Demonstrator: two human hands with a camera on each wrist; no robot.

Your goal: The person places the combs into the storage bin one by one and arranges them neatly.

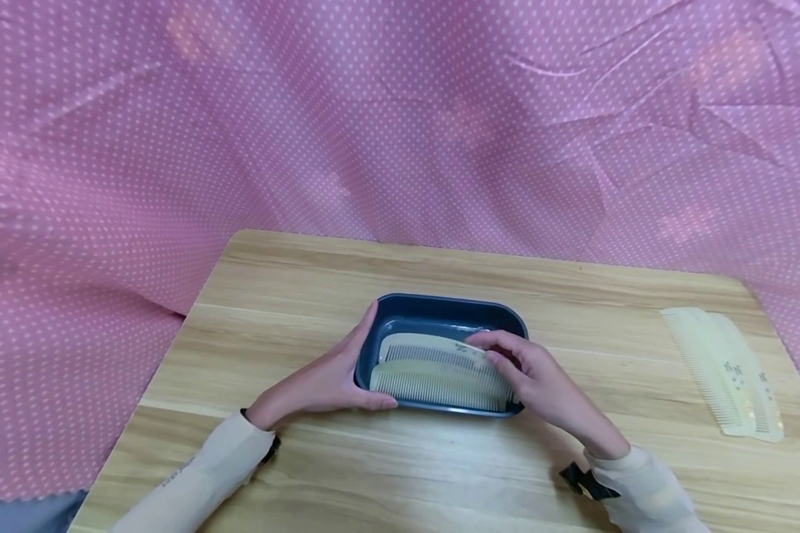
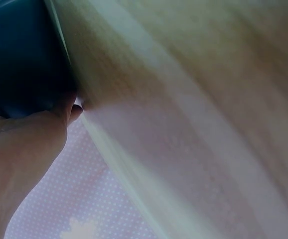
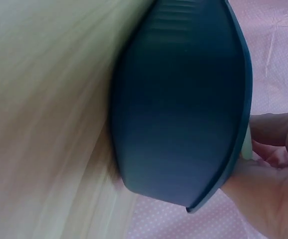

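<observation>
A dark blue rectangular tray (image 1: 453, 302) stands on the wooden table. My left hand (image 1: 330, 377) grips its left end, thumb at the front corner and fingers around the far side. In the left wrist view that hand (image 2: 29, 149) lies against the tray's dark outer wall (image 2: 27, 55). Pale yellow-green combs lie inside, a front comb (image 1: 433, 379) overlapping a rear comb (image 1: 416, 342). Over the tray's right end, my right hand (image 1: 533, 374) pinches the rear comb between thumb and fingers. The right wrist view shows a sliver of comb (image 3: 246, 144) at those fingers, mostly hidden by the tray wall.
Two more pale combs (image 1: 720, 370) lie overlapped near the table's right edge, printed with small dark marks. The light wood table (image 1: 293, 277) has rounded far corners. Pink dotted cloth (image 1: 400, 133) hangs behind it and down its left side.
</observation>
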